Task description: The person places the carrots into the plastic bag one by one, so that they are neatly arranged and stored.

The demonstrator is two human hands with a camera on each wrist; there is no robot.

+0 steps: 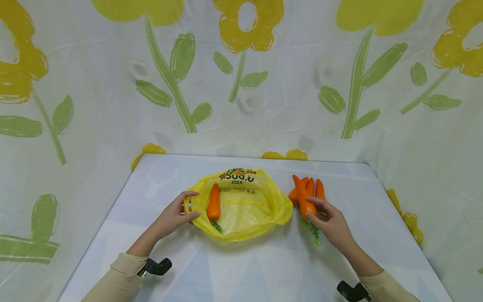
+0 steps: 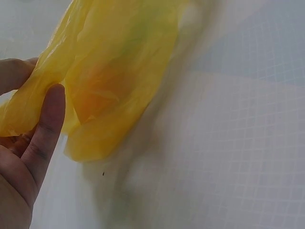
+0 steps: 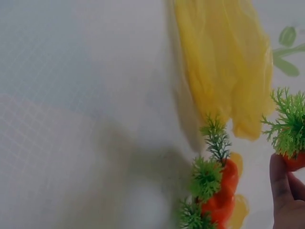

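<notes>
A yellow plastic bag (image 1: 245, 214) lies on the table with its mouth spread wide. Inside it, toward the left, is one orange carrot (image 1: 214, 203) with green leaves. My left hand (image 1: 174, 217) pinches the bag's left rim; in the left wrist view the thumb (image 2: 50, 114) lies against the yellow film. My right hand (image 1: 335, 224) grips another carrot (image 1: 303, 198) near its leafy end, tip pointing away from me. In the right wrist view its green top (image 3: 291, 125) shows above the fingers. Several more carrots (image 1: 320, 188) lie under and beside it, partly hidden.
The white table (image 1: 260, 272) has a pale blue pattern. Behind it hangs a cloth (image 1: 283, 109) printed with yellow flowers. A black device (image 1: 157, 266) sits at the left wrist, and a similar black device (image 1: 352, 291) at the right wrist.
</notes>
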